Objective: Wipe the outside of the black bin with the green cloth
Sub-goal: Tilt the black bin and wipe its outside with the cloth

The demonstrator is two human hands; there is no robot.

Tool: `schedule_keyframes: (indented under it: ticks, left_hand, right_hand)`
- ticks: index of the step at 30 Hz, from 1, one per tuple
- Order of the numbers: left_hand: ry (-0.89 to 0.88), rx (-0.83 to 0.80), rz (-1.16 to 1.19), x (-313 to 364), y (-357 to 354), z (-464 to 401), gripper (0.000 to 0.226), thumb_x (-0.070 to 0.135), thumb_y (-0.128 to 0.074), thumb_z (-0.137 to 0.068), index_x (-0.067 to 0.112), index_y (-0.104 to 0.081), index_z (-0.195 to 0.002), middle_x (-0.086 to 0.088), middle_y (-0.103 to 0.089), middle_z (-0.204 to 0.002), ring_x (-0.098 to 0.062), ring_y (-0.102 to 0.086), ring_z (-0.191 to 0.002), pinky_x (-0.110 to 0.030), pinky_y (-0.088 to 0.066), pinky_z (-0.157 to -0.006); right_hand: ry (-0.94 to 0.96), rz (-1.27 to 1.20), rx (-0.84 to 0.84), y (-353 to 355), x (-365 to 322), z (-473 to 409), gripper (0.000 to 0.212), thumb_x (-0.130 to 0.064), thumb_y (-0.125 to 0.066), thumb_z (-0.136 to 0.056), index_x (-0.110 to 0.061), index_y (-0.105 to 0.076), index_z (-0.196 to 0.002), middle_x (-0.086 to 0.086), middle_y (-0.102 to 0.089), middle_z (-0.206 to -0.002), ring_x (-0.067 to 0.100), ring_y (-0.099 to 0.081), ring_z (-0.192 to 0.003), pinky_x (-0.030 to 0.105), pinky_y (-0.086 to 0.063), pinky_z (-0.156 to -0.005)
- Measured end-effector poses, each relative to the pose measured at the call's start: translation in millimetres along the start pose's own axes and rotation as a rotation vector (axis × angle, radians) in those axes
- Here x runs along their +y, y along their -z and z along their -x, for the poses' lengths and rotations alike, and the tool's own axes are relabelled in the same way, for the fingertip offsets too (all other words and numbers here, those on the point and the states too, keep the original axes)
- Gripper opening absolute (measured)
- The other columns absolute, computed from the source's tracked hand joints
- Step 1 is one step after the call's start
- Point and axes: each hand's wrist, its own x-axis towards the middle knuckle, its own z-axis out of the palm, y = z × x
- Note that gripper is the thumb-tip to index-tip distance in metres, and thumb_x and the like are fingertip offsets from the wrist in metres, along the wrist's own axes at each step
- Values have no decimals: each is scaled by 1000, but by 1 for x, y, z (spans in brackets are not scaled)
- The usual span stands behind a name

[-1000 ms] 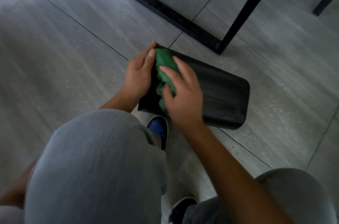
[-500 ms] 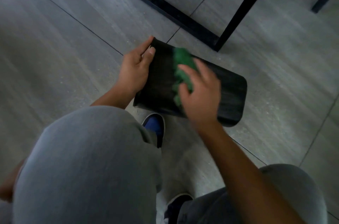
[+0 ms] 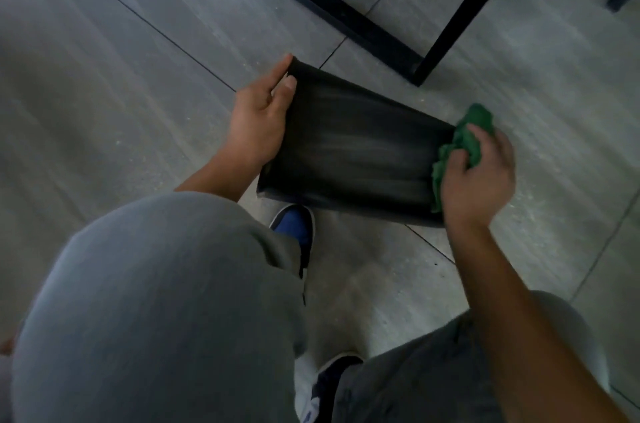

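Note:
The black bin lies on its side on the grey tiled floor, just beyond my knees. My left hand grips its left end, thumb on top and fingers around the rim. Crumpled in my right hand, the green cloth presses against the bin's right end. Streaky wipe marks run along the bin's upper side. The bin's underside and its opening are hidden.
Black metal furniture legs and a floor bar stand just beyond the bin. My grey-trousered knees fill the foreground, with a blue-tipped shoe right under the bin's near edge. Bare tiles stretch to the left.
My right hand has swept the green cloth from the bin's left end, next to my left hand, along its upper side to the right end. My left hand has kept its grip.

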Motion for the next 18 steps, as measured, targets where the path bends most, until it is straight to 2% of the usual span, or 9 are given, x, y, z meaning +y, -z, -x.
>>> schedule_keyframes:
  ticks: [2, 3, 5, 8, 10, 12, 14, 16, 18]
  left_hand:
    - [-18, -7, 16, 5, -4, -4, 45, 31, -39, -111, 22, -42, -155, -1, -53, -151, -14, -52, -135, -29, -42, -115]
    - [-25, -1, 16, 10, -7, -5, 45, 30, -39, -111, 21, -43, -155, -1, -53, -152, -14, -51, -136, -29, -41, -115]
    - [-29, 25, 32, 12, -9, -6, 43, 25, -42, -111, 15, -46, -153, -1, -55, -148, -11, -54, -133, -26, -43, -113]
    - [-38, 78, 37, 6, -8, -3, 41, 19, -44, -110, 8, -49, -150, 9, -55, -135, 4, -56, -119, -6, -42, -99]
    - [-26, 53, 19, 0, -5, -2, 43, 23, -42, -111, 12, -47, -152, 10, -55, -133, 3, -55, -118, -1, -42, -95]
    - [-25, 33, 18, -3, -4, -1, 44, 28, -40, -111, 17, -43, -154, 13, -52, -135, 5, -51, -119, 2, -40, -93]
    - [-35, 31, 33, -1, -6, -5, 45, 30, -39, -111, 19, -43, -155, 11, -53, -140, 2, -52, -122, -4, -42, -100]
    - [-59, 33, 33, 7, -11, -11, 45, 31, -40, -111, 19, -45, -153, 4, -58, -142, -6, -56, -125, -20, -46, -107]
    - [-78, 49, 31, 10, -14, -12, 43, 26, -42, -110, 14, -49, -151, 4, -63, -132, -4, -61, -117, -21, -49, -103]
  right_hand:
    - [-90, -33, 52, -3, -19, 19, 43, -17, -55, -93, -15, -68, -134, 13, -54, -152, 32, -53, -138, 42, -40, -117]
    - [-29, -47, 50, -13, -42, 36, 43, -20, -54, -92, -15, -69, -132, 14, -55, -150, 33, -53, -137, 44, -40, -116]
    - [253, -128, 27, -37, -92, 73, 44, -22, -53, -88, -13, -72, -126, 16, -59, -145, 35, -54, -134, 45, -40, -115]
    - [590, -167, -83, -50, -110, 92, 44, -18, -58, -85, -14, -73, -126, 17, -61, -142, 35, -55, -131, 46, -41, -115]
    - [449, -97, -85, -39, -69, 69, 43, -21, -56, -88, -18, -73, -128, 14, -61, -144, 34, -57, -131, 42, -43, -113]
    - [117, -22, -4, -13, -18, 39, 41, -20, -55, -92, -18, -72, -128, 12, -61, -146, 33, -59, -131, 48, -48, -110]
    - [-78, -41, 70, 0, -7, 32, 37, -14, -58, -92, -14, -73, -126, 14, -61, -145, 33, -59, -131, 51, -49, -108]
    - [22, -81, 95, -18, -44, 50, 37, -15, -59, -89, -14, -75, -122, 13, -63, -142, 32, -59, -130, 47, -44, -114]
    - [357, -177, 32, -43, -89, 80, 39, -17, -58, -84, -15, -77, -119, 13, -65, -139, 31, -59, -128, 39, -40, -114]
